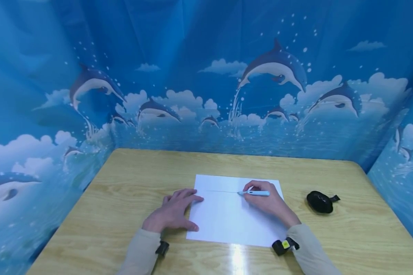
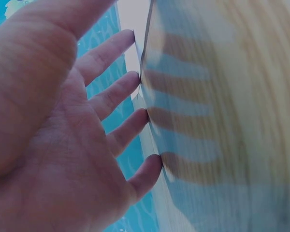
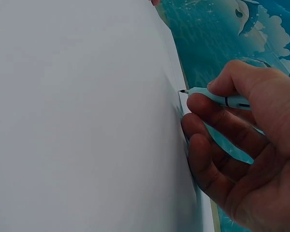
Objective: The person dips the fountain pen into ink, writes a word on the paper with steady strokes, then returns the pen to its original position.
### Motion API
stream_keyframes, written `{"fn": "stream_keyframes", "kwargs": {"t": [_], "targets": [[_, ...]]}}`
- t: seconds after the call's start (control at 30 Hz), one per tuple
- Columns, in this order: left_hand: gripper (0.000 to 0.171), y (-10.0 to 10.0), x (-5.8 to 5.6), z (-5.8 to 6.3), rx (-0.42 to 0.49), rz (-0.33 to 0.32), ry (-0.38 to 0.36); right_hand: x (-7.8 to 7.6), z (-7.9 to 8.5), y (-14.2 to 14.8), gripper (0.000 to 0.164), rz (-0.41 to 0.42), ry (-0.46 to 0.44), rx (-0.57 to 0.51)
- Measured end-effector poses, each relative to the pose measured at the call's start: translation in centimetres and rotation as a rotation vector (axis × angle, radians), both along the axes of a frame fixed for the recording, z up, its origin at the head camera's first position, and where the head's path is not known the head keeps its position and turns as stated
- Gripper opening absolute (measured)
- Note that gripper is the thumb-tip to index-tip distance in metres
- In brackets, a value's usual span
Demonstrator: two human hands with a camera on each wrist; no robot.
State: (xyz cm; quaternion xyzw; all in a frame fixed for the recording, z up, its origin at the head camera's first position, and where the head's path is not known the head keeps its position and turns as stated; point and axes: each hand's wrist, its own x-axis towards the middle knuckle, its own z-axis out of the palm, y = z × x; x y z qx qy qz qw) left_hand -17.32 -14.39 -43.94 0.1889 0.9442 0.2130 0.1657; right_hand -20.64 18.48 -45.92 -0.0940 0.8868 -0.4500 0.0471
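A white sheet of paper (image 1: 223, 221) lies on the table. My right hand (image 1: 270, 200) rests on its right part and pinches a light blue fountain pen (image 1: 259, 193). The dark nib touches the sheet at the right end of a thin, nearly straight line (image 1: 220, 191) near the top. In the right wrist view, thumb and index finger close round the pen (image 3: 210, 95), the other fingers curled beneath. My left hand (image 1: 174, 212) lies at the sheet's left edge, fingers spread, some tips and the thumb on the paper. Its fingertips touch down in the left wrist view.
To the right of the sheet sits a black, glossy oval object (image 1: 320, 202) with a short tab. The wooden table (image 1: 141, 168) is backed by a blue dolphin-print curtain (image 1: 192, 76) that also hangs along both sides. Small black devices (image 1: 162, 248) are strapped to the wrists.
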Motion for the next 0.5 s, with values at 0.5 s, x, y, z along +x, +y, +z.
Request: {"fn": "stream_keyframes", "kwargs": {"t": [0.5], "targets": [[0.082,0.0,0.0,0.0,0.001,-0.001,0.023,0.3,0.0,1.1,0.009,-0.029,0.001,0.019]]}}
